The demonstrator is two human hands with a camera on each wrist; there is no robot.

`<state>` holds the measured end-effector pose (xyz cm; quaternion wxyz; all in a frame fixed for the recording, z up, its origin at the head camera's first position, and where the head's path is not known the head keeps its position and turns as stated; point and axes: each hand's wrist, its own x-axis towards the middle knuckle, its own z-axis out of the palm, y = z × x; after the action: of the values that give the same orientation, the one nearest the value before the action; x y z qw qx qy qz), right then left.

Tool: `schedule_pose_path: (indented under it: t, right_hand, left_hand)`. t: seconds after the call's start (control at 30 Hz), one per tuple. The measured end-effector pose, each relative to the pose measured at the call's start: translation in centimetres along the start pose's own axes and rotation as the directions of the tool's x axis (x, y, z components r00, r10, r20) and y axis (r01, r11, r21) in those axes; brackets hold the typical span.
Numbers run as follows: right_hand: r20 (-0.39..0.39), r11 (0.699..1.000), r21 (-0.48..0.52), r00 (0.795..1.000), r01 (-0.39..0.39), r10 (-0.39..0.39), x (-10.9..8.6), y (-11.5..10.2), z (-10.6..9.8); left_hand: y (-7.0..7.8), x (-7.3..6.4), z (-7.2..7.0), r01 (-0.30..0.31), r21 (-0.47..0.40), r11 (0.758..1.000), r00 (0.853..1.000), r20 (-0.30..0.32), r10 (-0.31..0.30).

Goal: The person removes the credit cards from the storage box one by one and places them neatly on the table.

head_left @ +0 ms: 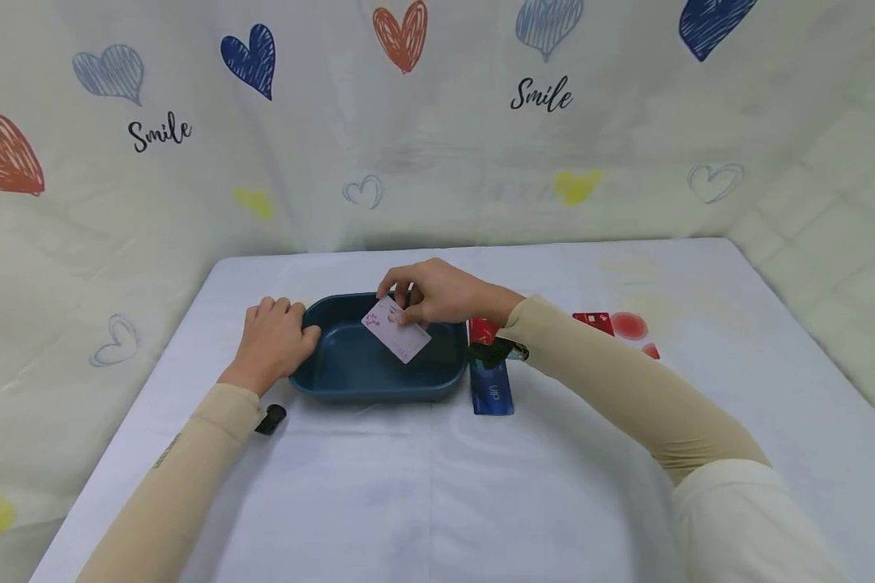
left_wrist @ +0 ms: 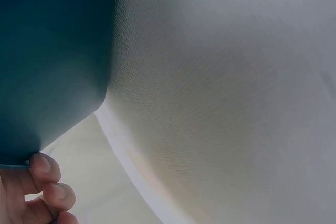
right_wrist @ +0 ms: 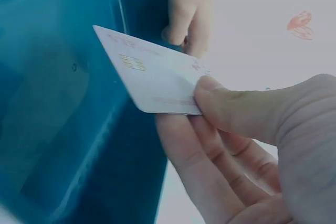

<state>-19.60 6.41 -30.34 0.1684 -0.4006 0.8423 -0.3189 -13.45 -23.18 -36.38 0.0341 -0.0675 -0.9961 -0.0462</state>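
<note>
My right hand [head_left: 445,291] pinches a pale pink card [head_left: 397,328] between thumb and fingers, tilted above a dark teal plastic tray [head_left: 379,395]. In the right wrist view a gold chip shows on the white face of the card [right_wrist: 152,80]. My left hand [head_left: 273,340] grips the tray's left end, thumb over the rim. Its curled fingertips [left_wrist: 44,169] show at the edge of the tray wall [left_wrist: 58,61] in the left wrist view.
Right of the tray lie a blue card marked VIP [head_left: 492,390] and a red card [head_left: 483,330], partly behind my right wrist. Farther right, beyond my forearm, are another red card [head_left: 594,321] and a round red piece [head_left: 630,325]. A white cloth [head_left: 379,502] covers the table.
</note>
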Motion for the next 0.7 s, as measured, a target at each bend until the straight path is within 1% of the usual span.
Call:
schedule_pose_path:
  t: [0.13, 0.23, 0.3, 0.37, 0.53, 0.6, 0.7]
  right_hand:
    - [-0.066, 1.000, 0.015, 0.998, -0.011, 0.012, -1.4, 0.2, -0.5]
    - [-0.123, 0.999, 0.033, 0.992, -0.027, 0.030, -2.4, 0.5, -1.0]
    - [-0.160, 0.998, 0.058, 0.986, -0.032, 0.041, -3.1, 0.7, -1.3]
    - [-0.191, 0.994, 0.106, 0.980, -0.029, 0.049, -3.8, 1.0, -1.5]
    - [-0.238, 0.978, 0.206, 0.969, -0.018, 0.068, -5.4, 1.4, -2.0]
    - [-0.251, 0.976, 0.216, 0.965, -0.025, 0.081, -6.1, 1.5, -2.2]
    - [-0.275, 0.978, 0.206, 0.956, -0.042, 0.099, -7.2, 1.7, -2.5]
  left_hand:
    - [0.1, -0.1, 0.1, -0.008, -0.003, 1.000, 1.000, 0.001, 0.008]
    - [0.1, -0.1, 0.1, -0.012, -0.005, 1.000, 1.000, 0.001, 0.012]
    - [0.2, -0.2, 0.1, -0.013, -0.006, 1.000, 1.000, 0.000, 0.013]
    - [0.2, -0.3, 0.1, -0.015, -0.004, 1.000, 1.000, 0.001, 0.015]
    - [0.1, -0.5, 0.1, -0.015, 0.003, 1.000, 1.000, 0.008, 0.015]
    - [0.2, -0.6, 0.1, -0.017, 0.005, 1.000, 1.000, 0.009, 0.017]
    - [0.5, -0.5, 0.1, -0.020, 0.012, 1.000, 1.000, 0.008, 0.020]
